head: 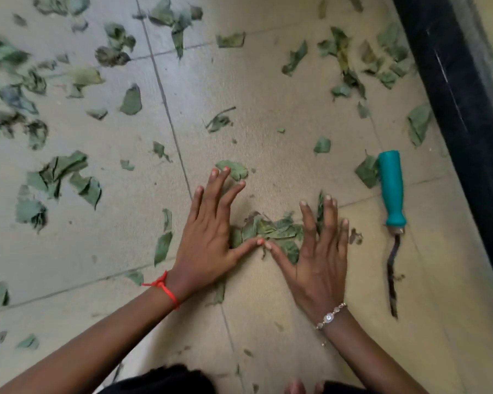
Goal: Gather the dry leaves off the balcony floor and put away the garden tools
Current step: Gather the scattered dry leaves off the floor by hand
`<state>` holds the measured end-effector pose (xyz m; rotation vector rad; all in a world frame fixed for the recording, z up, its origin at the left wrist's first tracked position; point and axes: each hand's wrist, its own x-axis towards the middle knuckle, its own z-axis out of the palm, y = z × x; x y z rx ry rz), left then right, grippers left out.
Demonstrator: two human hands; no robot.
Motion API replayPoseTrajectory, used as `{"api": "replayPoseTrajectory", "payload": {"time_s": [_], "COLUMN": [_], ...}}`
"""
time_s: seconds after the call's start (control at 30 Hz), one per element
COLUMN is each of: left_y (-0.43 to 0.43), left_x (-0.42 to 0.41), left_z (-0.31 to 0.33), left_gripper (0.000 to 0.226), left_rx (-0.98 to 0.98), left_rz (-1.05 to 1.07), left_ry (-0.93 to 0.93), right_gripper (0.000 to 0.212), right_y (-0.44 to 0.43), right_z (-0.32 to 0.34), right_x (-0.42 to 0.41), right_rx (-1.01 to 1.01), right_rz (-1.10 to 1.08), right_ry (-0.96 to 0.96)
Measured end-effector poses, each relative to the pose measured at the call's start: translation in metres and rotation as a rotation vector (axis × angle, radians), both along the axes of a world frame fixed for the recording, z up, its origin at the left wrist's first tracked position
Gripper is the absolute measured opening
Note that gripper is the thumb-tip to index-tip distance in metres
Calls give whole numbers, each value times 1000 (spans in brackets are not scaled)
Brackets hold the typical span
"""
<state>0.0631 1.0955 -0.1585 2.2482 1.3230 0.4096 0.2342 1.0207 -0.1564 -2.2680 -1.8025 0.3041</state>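
Dry green leaves lie scattered over the beige tiled balcony floor (268,95). A small heap of leaves (271,230) sits between my two hands. My left hand (211,231) lies flat on the floor at the heap's left, fingers straight and spread. My right hand (319,251) lies flat at the heap's right, fingers also straight. The two thumb tips nearly meet in front of the heap. A garden tool with a teal handle (392,189) and a dark metal blade (392,274) lies on the floor to the right of my right hand, untouched.
A dark wall base or door frame (461,95) runs along the right edge. Thick leaf litter (15,89) covers the far left, and more leaves (350,58) lie at the far right by the frame. My dark clothing and toes show at the bottom edge.
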Motion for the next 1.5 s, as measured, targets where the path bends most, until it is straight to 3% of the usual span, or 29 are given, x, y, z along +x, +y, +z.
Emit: {"api": "replayPoseTrajectory", "payload": {"time_s": [0.17, 0.27, 0.4, 0.6, 0.73, 0.93, 1.13, 1.23, 1.33, 1.5], "left_y": [13, 16, 10, -35, -65, -92, -79, -75, -73, -57], "left_x": [-3, -10, -9, -47, -70, -86, -85, -77, -68, -49], "left_z": [2, 6, 23, 19, 19, 17, 20, 15, 7, 4], "left_gripper": [64, 62, 65, 59, 58, 60, 63, 64, 65, 67], "left_rx": [-25, -131, -246, -149, -101, -95, -72, -93, -76, -32], "left_rz": [-71, -68, 26, 13, 39, 100, 208, 233, 202, 182], "left_ry": [-181, -321, -405, -210, -122, -119, -123, -111, -40, -5], "right_gripper": [72, 78, 78, 87, 102, 94, 71, 84, 93, 82], "right_y": [50, 58, 33, -50, -77, -63, 5, 9, -5, 26], "right_z": [-3, -2, 17, 15, 12, 6, 7, 7, 0, -4], "right_x": [-1, 1, -3, -8, -20, -46, -50, -47, -52, -48], "right_rx": [69, 100, 139, 3, -45, 33, 134, 153, 144, 120], "right_rz": [150, 276, 550, 1051, 1169, 1063, 598, 660, 783, 524], "right_ry": [80, 169, 132, -11, -69, -185, -141, -58, -118, -173]}}
